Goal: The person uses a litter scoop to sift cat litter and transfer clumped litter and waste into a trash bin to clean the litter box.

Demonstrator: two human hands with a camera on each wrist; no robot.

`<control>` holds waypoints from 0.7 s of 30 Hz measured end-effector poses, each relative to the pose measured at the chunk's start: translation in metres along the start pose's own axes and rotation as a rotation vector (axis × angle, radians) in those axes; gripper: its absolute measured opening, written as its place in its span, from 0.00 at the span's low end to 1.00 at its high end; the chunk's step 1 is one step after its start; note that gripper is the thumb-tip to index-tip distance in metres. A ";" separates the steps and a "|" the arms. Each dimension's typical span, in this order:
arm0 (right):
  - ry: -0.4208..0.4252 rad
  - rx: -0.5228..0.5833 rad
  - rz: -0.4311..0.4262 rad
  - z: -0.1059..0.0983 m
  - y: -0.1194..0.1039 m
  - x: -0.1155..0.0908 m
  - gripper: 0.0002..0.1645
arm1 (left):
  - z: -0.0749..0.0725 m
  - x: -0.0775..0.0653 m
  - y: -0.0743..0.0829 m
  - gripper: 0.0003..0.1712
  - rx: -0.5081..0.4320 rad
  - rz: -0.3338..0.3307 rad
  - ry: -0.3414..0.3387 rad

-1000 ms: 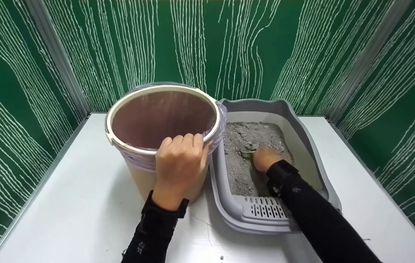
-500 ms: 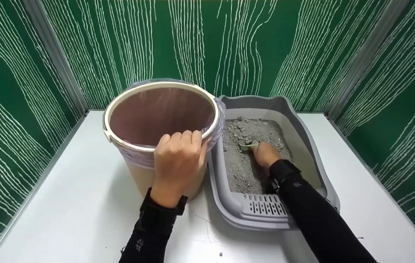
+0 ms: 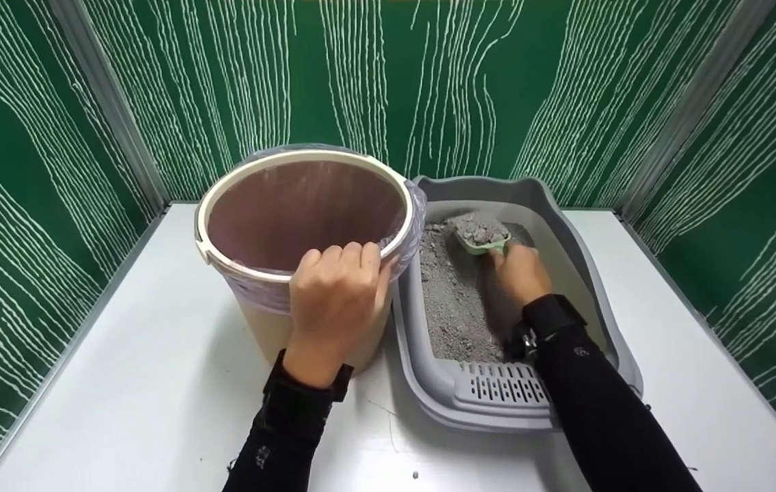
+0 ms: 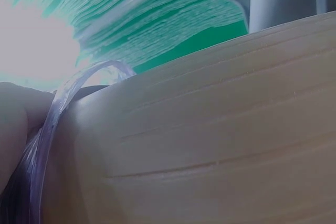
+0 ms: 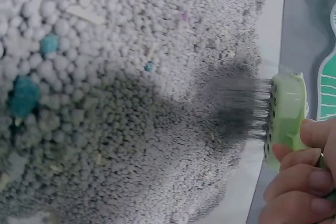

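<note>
My left hand (image 3: pixel 335 301) grips the near rim of a beige trash bin (image 3: pixel 251 328), fingers curled over the edge. A thin purplish bag (image 3: pixel 414 212) lines the bin and folds over its rim. To the right stands a grey litter box (image 3: pixel 422 342) with grey cat litter (image 3: pixel 460 321) in it. My right hand (image 3: pixel 523 270) holds a light green litter scoop (image 5: pixel 289 111) by its handle, raised above the litter at the box's far part. Clumps and litter (image 3: pixel 480 229) fill the scoop. In the right wrist view, fine grains stream down through its slots.
Green walls (image 3: pixel 429 82) with white wavy lines surround the white tabletop (image 3: pixel 176 410) on three sides. A slotted grey step (image 3: pixel 504 389) forms the box's near end. One small crumb (image 3: pixel 415 474) lies near the table's front. The bin stands close against the box's left side.
My right hand has lifted the litter scoop out of the litter, moving it away from me and slightly right, now loaded. The left hand keeps its grip on the bin rim.
</note>
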State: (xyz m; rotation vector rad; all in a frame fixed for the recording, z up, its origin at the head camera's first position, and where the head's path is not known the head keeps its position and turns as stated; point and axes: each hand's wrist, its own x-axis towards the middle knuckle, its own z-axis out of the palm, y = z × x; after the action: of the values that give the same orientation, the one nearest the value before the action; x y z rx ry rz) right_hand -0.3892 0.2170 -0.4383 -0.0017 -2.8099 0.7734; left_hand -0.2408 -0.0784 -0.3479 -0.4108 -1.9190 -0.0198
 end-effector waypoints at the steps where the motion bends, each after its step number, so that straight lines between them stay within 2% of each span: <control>1: 0.008 0.007 0.006 -0.001 0.000 0.000 0.19 | 0.000 0.000 0.000 0.18 0.001 0.002 -0.001; 21: 0.125 0.001 -0.057 -0.004 0.004 -0.001 0.17 | 0.000 0.001 0.000 0.19 -0.001 0.001 -0.013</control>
State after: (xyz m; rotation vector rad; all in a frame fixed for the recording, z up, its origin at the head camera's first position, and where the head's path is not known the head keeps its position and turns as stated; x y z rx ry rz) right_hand -0.3873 0.2218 -0.4375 0.0287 -2.6794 0.7358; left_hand -0.2413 -0.0782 -0.3470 -0.4136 -1.9319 -0.0179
